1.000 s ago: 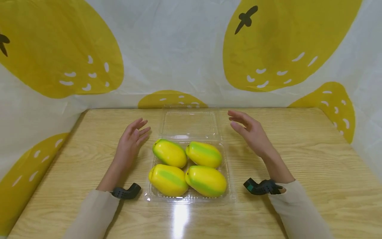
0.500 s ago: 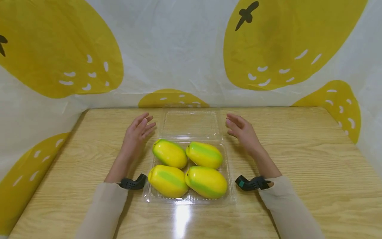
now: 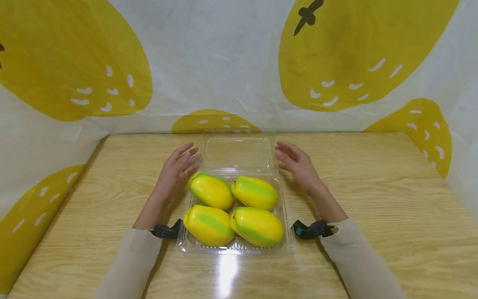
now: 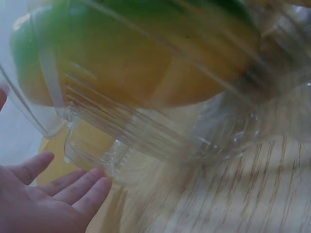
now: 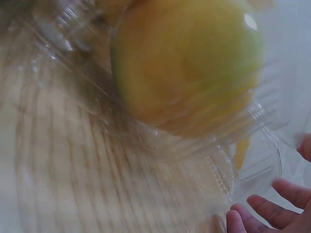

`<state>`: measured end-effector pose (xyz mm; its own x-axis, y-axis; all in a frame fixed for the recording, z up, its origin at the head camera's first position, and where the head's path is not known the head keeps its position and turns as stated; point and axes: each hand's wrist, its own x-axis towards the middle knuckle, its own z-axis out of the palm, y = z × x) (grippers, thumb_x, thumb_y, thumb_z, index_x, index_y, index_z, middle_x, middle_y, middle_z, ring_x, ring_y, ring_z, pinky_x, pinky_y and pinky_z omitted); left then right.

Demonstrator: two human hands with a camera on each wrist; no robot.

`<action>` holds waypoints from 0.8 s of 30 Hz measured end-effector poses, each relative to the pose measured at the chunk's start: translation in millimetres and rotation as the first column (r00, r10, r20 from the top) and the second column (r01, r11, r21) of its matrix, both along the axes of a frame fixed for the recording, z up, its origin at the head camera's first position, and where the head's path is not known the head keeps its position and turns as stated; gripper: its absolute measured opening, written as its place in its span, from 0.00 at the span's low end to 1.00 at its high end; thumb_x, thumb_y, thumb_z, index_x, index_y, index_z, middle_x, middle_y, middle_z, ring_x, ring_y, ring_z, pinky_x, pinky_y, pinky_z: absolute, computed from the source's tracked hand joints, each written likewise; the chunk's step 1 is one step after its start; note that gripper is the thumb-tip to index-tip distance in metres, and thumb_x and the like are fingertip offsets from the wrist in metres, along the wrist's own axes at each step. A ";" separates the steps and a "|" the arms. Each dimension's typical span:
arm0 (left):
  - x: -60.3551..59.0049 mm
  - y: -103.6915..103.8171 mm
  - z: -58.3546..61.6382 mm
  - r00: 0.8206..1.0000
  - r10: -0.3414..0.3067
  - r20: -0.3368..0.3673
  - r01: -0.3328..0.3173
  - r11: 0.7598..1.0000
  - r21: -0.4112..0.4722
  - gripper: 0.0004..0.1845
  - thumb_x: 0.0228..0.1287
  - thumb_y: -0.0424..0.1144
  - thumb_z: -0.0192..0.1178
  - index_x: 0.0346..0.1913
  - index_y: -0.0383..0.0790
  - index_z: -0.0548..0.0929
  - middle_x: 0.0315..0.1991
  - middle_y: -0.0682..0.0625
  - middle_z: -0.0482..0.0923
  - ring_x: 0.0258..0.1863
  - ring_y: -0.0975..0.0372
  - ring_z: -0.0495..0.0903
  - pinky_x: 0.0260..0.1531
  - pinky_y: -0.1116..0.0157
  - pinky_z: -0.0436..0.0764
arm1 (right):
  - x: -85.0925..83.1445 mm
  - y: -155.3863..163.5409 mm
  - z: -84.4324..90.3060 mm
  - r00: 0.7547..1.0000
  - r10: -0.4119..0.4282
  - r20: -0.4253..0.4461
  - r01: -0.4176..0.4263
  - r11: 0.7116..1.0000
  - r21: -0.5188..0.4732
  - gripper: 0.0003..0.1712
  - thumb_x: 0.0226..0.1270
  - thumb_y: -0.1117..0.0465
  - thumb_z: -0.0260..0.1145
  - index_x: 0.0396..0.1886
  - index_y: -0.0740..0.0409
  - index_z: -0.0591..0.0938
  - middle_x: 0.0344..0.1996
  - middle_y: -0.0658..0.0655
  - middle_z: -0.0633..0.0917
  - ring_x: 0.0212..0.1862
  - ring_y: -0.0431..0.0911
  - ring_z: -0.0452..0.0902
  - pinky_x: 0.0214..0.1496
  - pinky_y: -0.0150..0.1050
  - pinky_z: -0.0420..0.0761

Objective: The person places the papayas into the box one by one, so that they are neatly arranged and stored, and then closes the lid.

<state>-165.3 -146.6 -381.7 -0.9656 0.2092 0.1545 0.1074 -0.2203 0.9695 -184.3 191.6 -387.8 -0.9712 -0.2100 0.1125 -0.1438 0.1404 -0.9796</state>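
A clear plastic clamshell box [image 3: 235, 251] lies in the middle of the table in the head view. Its lid [image 3: 239, 153] is folded back flat behind it. Several glossy yellow-and-green fruits [image 3: 257, 227], like small papayas, fill the base in two rows. Beside the lid's left edge is my left hand [image 3: 176, 170], fingers loosely extended and nothing held. My right hand [image 3: 298, 166] is at the lid's right edge, fingers slightly bent, holding nothing. In both wrist views the fingertips are close to the clear plastic; whether they touch it I cannot tell.
The wooden table [image 3: 381, 207] extends to both sides of the box. A white cloth [image 3: 224, 54] with large yellow fruit prints hangs behind the table and along its left side. Each wrist wears a black device [image 3: 311, 229].
Both hands have moved inward, the left to the right and the right to the left, closer to the lid's sides. The box and fruits stay in place.
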 end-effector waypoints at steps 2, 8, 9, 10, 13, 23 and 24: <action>-0.5 -0.1 0.3 1.000 -0.001 -0.006 0.001 1.000 -0.010 0.30 0.68 0.44 0.44 0.66 0.31 0.52 0.64 0.31 0.52 0.61 0.44 0.56 0.58 0.51 0.57 | 0.9 -2.0 0.5 1.000 0.011 -0.005 -0.011 1.000 0.006 0.33 0.63 0.48 0.56 0.63 0.61 0.63 0.60 0.62 0.66 0.58 0.51 0.65 0.51 0.44 0.73; -1.7 -0.1 2.4 1.000 -0.006 -0.011 0.006 1.000 -0.006 0.31 0.68 0.44 0.45 0.66 0.30 0.52 0.64 0.31 0.51 0.62 0.44 0.56 0.58 0.51 0.57 | 4.0 -3.2 2.2 0.998 0.054 -0.023 -0.054 0.998 0.033 0.31 0.64 0.49 0.56 0.63 0.58 0.63 0.63 0.59 0.63 0.60 0.50 0.63 0.52 0.45 0.72; -1.7 -0.1 2.9 1.000 -0.006 -0.010 0.006 1.000 -0.001 0.31 0.67 0.45 0.45 0.66 0.31 0.52 0.64 0.31 0.51 0.62 0.45 0.56 0.58 0.51 0.57 | 5.1 -3.1 3.6 0.998 0.063 -0.028 -0.062 0.997 0.036 0.31 0.64 0.51 0.55 0.64 0.58 0.62 0.63 0.59 0.63 0.60 0.50 0.62 0.52 0.46 0.71; -1.6 0.0 3.4 1.000 -0.007 -0.010 0.007 1.000 0.005 0.31 0.67 0.45 0.45 0.66 0.31 0.52 0.64 0.32 0.52 0.62 0.45 0.56 0.58 0.51 0.57 | 6.9 -3.4 6.4 0.997 0.070 -0.032 -0.069 0.997 0.039 0.30 0.65 0.52 0.55 0.64 0.59 0.62 0.63 0.59 0.62 0.60 0.51 0.62 0.53 0.47 0.70; -0.9 0.5 5.5 1.000 -0.005 -0.014 0.005 1.000 0.013 0.29 0.67 0.45 0.45 0.65 0.33 0.54 0.63 0.34 0.54 0.61 0.45 0.57 0.58 0.50 0.57 | 13.4 -5.5 17.6 0.996 0.079 -0.045 -0.077 0.996 0.048 0.29 0.67 0.56 0.53 0.64 0.61 0.60 0.63 0.60 0.62 0.60 0.52 0.62 0.53 0.49 0.70; 1.2 1.6 16.5 0.998 0.001 -0.068 -0.002 1.000 -0.015 0.26 0.68 0.42 0.44 0.65 0.35 0.56 0.63 0.35 0.56 0.61 0.45 0.58 0.58 0.51 0.57 | 19.4 -4.7 33.0 0.990 0.084 -0.110 -0.076 0.995 0.069 0.28 0.68 0.58 0.52 0.64 0.66 0.59 0.62 0.64 0.62 0.60 0.56 0.61 0.54 0.53 0.67; 1.7 1.6 17.8 0.997 -0.002 -0.072 0.001 1.000 -0.022 0.26 0.68 0.42 0.43 0.65 0.35 0.55 0.63 0.34 0.55 0.61 0.45 0.58 0.59 0.51 0.57 | 18.9 -3.7 32.7 0.990 0.080 -0.116 -0.072 0.995 0.071 0.28 0.68 0.58 0.52 0.64 0.66 0.59 0.62 0.63 0.63 0.60 0.56 0.61 0.54 0.52 0.67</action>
<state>-163.7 -145.0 -364.0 -0.9518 0.2149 0.2190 0.1767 -0.1997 0.9638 -165.4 187.9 -355.2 -0.9326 -0.2941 0.2093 -0.2714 0.1891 -0.9437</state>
